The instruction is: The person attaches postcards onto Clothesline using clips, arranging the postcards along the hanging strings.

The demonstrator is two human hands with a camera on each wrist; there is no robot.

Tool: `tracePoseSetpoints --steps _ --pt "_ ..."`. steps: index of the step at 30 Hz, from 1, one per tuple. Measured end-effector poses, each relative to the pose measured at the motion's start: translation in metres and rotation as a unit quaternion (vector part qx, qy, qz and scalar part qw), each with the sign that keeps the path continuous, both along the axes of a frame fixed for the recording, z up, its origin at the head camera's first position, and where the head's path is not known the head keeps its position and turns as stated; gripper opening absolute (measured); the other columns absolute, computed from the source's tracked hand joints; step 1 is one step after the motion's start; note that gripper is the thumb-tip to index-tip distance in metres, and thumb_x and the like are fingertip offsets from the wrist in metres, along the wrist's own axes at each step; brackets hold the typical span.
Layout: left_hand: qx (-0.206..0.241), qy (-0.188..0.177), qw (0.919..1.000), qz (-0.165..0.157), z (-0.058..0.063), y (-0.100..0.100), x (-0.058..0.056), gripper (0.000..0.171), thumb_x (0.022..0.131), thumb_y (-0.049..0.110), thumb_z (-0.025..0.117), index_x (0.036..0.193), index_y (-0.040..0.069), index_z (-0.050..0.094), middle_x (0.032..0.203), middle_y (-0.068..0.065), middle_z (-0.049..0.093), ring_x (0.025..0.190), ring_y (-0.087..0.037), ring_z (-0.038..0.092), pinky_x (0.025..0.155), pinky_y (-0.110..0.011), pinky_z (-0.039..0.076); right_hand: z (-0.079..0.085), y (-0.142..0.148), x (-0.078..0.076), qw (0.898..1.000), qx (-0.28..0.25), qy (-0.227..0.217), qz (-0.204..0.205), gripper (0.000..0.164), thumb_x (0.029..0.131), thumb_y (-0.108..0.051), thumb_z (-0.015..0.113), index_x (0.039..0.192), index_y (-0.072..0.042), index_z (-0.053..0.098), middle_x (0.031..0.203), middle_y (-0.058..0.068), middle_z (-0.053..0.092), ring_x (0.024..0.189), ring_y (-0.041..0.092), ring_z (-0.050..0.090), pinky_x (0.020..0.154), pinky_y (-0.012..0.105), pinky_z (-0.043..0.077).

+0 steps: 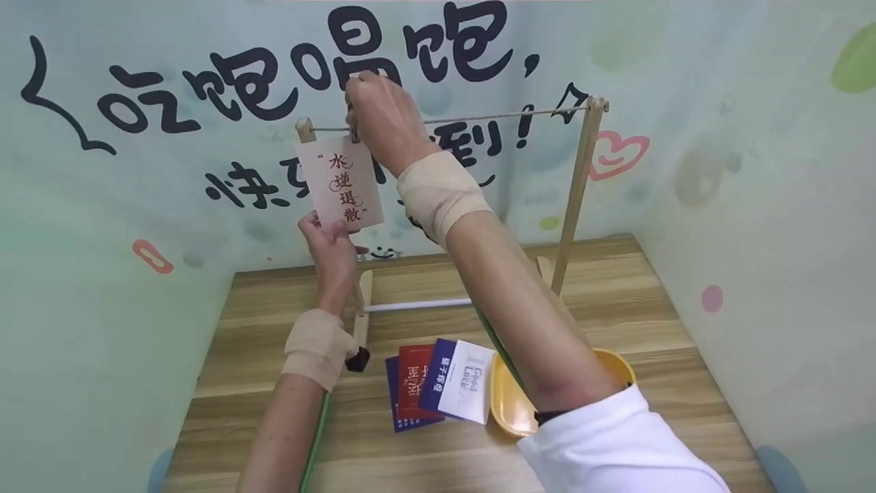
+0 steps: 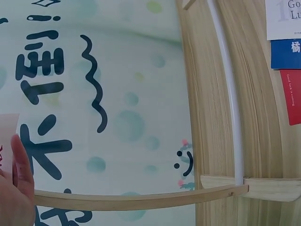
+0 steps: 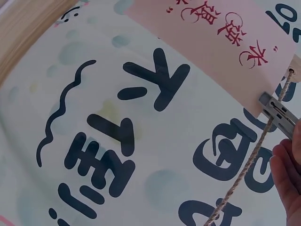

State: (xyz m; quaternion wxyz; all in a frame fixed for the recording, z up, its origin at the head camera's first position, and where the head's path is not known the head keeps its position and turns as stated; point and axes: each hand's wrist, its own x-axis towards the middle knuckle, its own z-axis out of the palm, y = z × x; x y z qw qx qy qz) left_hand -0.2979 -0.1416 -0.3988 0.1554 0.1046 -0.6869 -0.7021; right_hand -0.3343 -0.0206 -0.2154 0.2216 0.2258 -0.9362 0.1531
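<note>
A pale pink card (image 1: 342,179) with red Chinese characters hangs upright against a twine line (image 1: 510,116) near the left post. My left hand (image 1: 330,259) pinches its lower edge, thumb in front; in the left wrist view only part of that hand (image 2: 18,200) shows. Up at the card's top right corner, my right hand (image 1: 387,120) pinches a grey clothespin (image 3: 278,114). In the right wrist view the clothespin's jaws sit over both the twine and the card's corner.
The line runs between two wooden posts (image 1: 578,198), joined low down by a white rod (image 1: 417,305). Several blue, red and white cards (image 1: 417,380) lie fanned on the wood-grain table. A yellow container (image 1: 510,400) stands partly under my right forearm. A printed backdrop (image 1: 753,171) surrounds the table.
</note>
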Motion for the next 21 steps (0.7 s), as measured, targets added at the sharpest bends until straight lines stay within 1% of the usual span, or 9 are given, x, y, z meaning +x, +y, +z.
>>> tracePoseSetpoints --steps 3,8,12,17,21 --pt "-0.001 -0.006 1.0 0.001 -0.0001 -0.0007 0.0007 0.035 0.108 0.014 0.038 0.14 0.014 0.025 0.133 -0.009 0.047 0.105 -0.018 0.058 0.067 -0.027 0.057 0.0013 -0.001 -0.0001 1.0 -0.003 -0.01 0.005 0.02 0.1 -0.013 0.06 0.116 -0.005 0.07 0.113 0.007 0.069 0.103 0.018 0.068 0.091 0.024 0.055" --pt "-0.007 -0.001 1.0 0.0 -0.0008 -0.0005 -0.0002 0.034 0.108 0.013 0.037 0.14 0.013 0.025 0.133 -0.01 0.048 0.105 -0.018 0.058 0.066 -0.027 0.057 0.0032 -0.0002 0.0 1.0 -0.014 -0.015 -0.001 0.02 0.1 -0.011 0.06 0.115 -0.005 0.07 0.113 0.006 0.069 0.104 0.018 0.067 0.092 0.023 0.054" --pt "0.003 0.005 1.0 0.001 -0.0004 -0.0007 -0.0005 0.034 0.107 0.012 0.038 0.139 0.014 0.026 0.132 -0.009 0.048 0.105 -0.017 0.058 0.066 -0.028 0.057 0.0035 -0.0022 -0.0003 1.0 -0.007 -0.019 -0.005 0.02 0.099 -0.012 0.062 0.116 -0.005 0.07 0.113 0.007 0.069 0.105 0.018 0.067 0.092 0.024 0.054" --pt "0.016 0.014 0.9998 -0.007 0.0017 -0.0002 0.0004 0.034 0.107 0.01 0.038 0.138 0.013 0.026 0.131 -0.008 0.047 0.103 -0.017 0.057 0.066 -0.028 0.057 0.0028 -0.0077 -0.0005 0.999 0.016 -0.029 -0.002 0.022 0.1 -0.015 0.061 0.118 -0.005 0.069 0.117 0.007 0.069 0.107 0.018 0.067 0.092 0.025 0.055" --pt "0.022 0.018 0.9995 -0.013 0.0008 0.0013 0.0026 0.034 0.107 0.011 0.038 0.138 0.013 0.026 0.13 -0.007 0.047 0.103 -0.017 0.057 0.066 -0.028 0.056 0.0007 -0.0093 0.0005 0.999 0.006 -0.045 -0.006 0.022 0.1 -0.015 0.06 0.118 -0.006 0.069 0.118 0.005 0.069 0.107 0.015 0.067 0.09 0.022 0.055"
